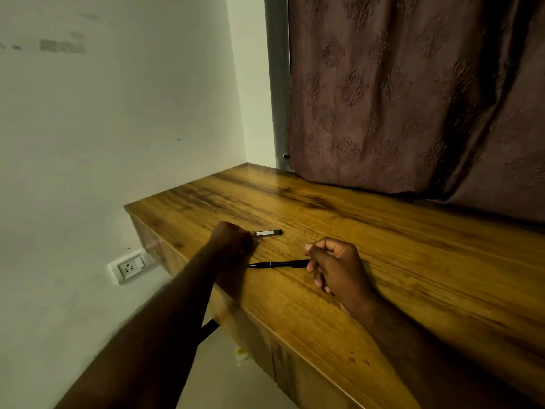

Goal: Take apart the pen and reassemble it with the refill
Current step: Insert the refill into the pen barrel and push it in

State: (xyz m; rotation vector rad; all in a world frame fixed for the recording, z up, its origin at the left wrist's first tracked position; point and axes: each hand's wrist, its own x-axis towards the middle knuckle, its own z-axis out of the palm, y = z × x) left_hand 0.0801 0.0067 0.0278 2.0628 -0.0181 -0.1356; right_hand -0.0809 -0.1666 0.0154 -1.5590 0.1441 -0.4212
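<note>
My left hand [233,237] rests on the wooden table [383,246] with its fingertips closed on one end of a short dark pen piece with a pale label [269,232], which lies flat and points right. My right hand [336,267] sits to the right, fingers curled around the back end of a long thin black pen part [277,264]. That part lies low over the table and its thin tip points left toward my left wrist. The two pieces are apart, one behind the other.
The table's left edge [177,252] drops off just beside my left forearm. A white wall with a socket plate [129,265] stands to the left. A brown patterned curtain [413,98] hangs over the table's back edge.
</note>
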